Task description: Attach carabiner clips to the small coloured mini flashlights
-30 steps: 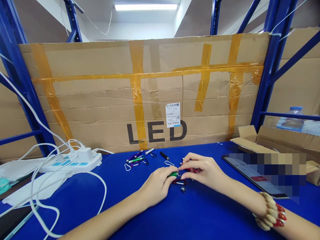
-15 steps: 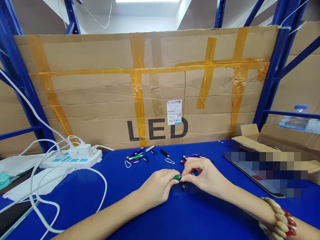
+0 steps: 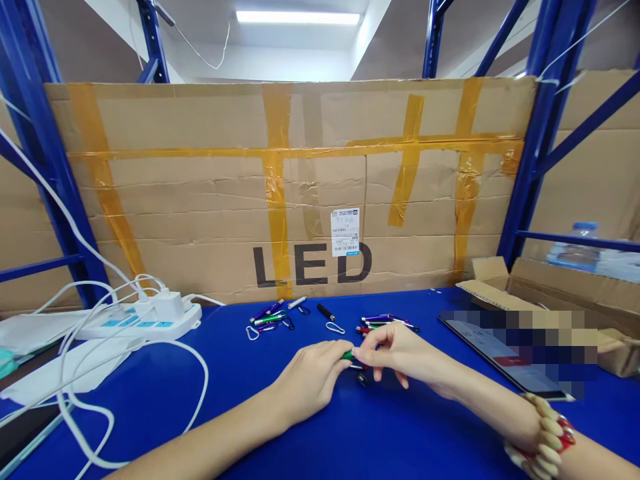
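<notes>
Near the middle of the blue table, my left hand (image 3: 313,377) pinches a small green item (image 3: 347,356), mostly hidden by the fingers. My right hand (image 3: 395,350) has its thumb and index finger pressed together at the item's right end; what they hold is too small to name. A small black piece (image 3: 361,379) lies on the table just below the fingertips. Behind my right hand is a group of purple, red and green pen-like items (image 3: 377,320), partly covered. Farther left lie a black one with a silver clip (image 3: 326,312) and a cluster of coloured ones (image 3: 270,319).
A white power strip (image 3: 170,323) with plugs and looping white cables (image 3: 203,373) is at the left. On the right lie a tablet (image 3: 493,350) and an open cardboard box (image 3: 550,280). A large cardboard sheet (image 3: 225,200) stands behind the table (image 3: 400,440).
The view has tilted up slightly. My right hand's lower fingers have spread away from the palm, while both hands stay at the green item.
</notes>
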The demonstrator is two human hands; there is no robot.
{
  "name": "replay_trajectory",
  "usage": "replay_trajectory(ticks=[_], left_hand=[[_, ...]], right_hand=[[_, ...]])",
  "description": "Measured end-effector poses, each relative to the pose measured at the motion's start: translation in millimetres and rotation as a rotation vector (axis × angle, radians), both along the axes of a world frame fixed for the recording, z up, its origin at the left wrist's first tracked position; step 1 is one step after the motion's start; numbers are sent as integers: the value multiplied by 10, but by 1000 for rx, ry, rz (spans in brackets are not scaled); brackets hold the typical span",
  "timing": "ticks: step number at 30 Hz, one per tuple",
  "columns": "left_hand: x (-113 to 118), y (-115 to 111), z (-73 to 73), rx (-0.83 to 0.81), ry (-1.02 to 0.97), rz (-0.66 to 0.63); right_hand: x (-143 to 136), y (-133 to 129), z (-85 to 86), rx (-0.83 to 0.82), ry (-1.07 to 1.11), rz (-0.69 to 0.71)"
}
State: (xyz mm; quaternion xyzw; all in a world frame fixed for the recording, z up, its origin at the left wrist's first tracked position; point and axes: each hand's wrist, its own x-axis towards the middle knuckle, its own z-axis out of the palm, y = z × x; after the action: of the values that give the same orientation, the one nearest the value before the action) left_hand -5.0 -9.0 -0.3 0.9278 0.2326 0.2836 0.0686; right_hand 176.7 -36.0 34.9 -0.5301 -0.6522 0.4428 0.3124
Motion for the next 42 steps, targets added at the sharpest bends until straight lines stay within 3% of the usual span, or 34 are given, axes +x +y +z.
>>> replay_trajectory(ticks=[8,12,15,17,20,23,25,30,35,39,42], left_hand=[[36,17,9,-122,-2,140],[33,30,7,-165,-35,226],[28,34,-4,-165,-47,208],[25,33,-9,-152,-65,186],[26,33,-8,-159,-89,162],[27,40,-3,-258,-97,117],[24,47,-3,-328,-102,70],[9,68,-28,-404,-129,-59],[15,112,-85,-417,-112,-59],[25,138,-121,-325,-114,35],[26,136,-129,-258,-125,160]], right_hand=[[81,54,18,131,-140,49],[258,96,74,444,-566,-69],[361,124,93,544,-786,-63],[361,131,82,541,-723,-9],[253,102,44,493,-381,90],[88,33,3,356,-32,247],[-6,-7,-32,332,70,265],[-136,4,-189,349,50,126],[-175,82,-279,417,19,-1],[-10,177,-104,456,39,-72],[352,264,126,494,-69,-212]])
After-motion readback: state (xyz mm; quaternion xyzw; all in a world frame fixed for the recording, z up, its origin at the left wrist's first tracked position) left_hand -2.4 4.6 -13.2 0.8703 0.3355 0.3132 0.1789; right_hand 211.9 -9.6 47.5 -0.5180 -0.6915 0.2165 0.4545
